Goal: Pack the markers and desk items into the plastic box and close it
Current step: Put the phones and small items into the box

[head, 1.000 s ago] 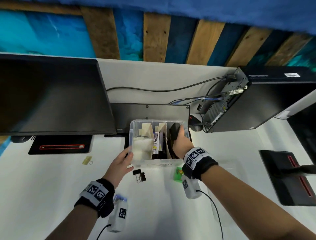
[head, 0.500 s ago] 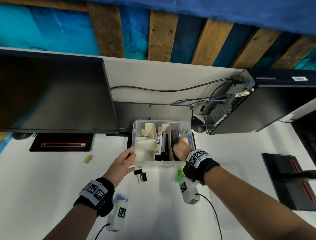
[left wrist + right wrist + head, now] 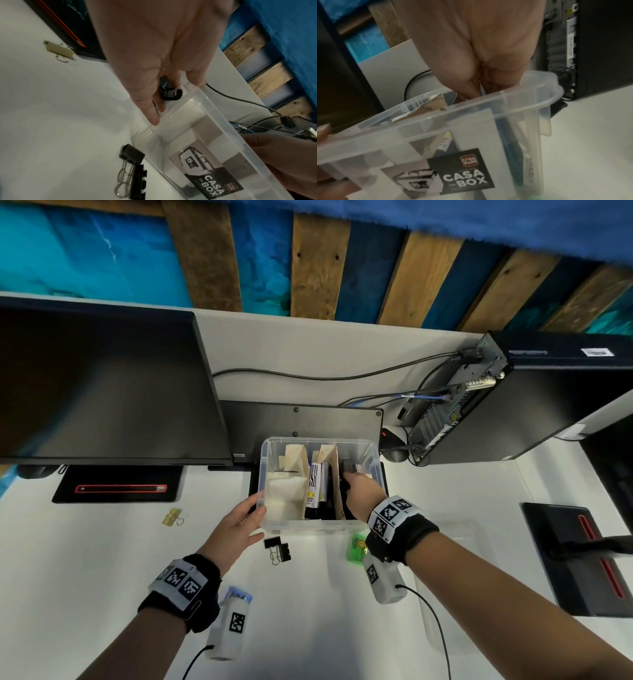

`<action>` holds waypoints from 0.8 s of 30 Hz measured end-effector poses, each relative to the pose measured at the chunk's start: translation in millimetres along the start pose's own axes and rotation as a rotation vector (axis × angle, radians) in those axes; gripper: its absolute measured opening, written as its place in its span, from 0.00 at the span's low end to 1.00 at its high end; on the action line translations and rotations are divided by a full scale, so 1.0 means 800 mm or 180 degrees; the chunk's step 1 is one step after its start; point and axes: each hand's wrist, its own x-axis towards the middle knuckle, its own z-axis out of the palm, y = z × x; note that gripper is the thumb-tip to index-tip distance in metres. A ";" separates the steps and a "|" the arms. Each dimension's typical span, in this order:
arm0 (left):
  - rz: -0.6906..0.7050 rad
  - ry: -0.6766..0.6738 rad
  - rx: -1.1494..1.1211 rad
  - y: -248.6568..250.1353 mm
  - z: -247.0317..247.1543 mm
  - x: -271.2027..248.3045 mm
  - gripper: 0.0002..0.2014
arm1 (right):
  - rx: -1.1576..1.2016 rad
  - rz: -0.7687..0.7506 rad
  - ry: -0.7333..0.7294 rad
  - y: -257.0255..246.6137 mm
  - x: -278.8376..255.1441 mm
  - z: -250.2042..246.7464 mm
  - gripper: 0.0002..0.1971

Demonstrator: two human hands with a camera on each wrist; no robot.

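A: Head view: our right hand [image 3: 359, 491] has gone deeper into the box [image 3: 320, 527] on the desk. Its fingers are hidden, so we cannot tell its grip.

B: Our left hand [image 3: 239, 525] rests flat against the box. Clips [image 3: 278, 549] still wait outside.
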 end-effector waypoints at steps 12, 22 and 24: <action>0.0005 0.0074 0.0307 0.005 0.003 -0.004 0.19 | 0.0073 0.0162 -0.0185 0.003 0.004 0.006 0.17; -0.0130 0.0670 0.1231 -0.046 -0.029 -0.041 0.18 | 0.0961 -0.1046 -0.0068 0.081 -0.099 0.006 0.11; -0.0512 0.0448 0.1692 -0.073 -0.036 -0.048 0.24 | -0.0007 -0.0860 -0.0360 0.101 -0.097 0.032 0.14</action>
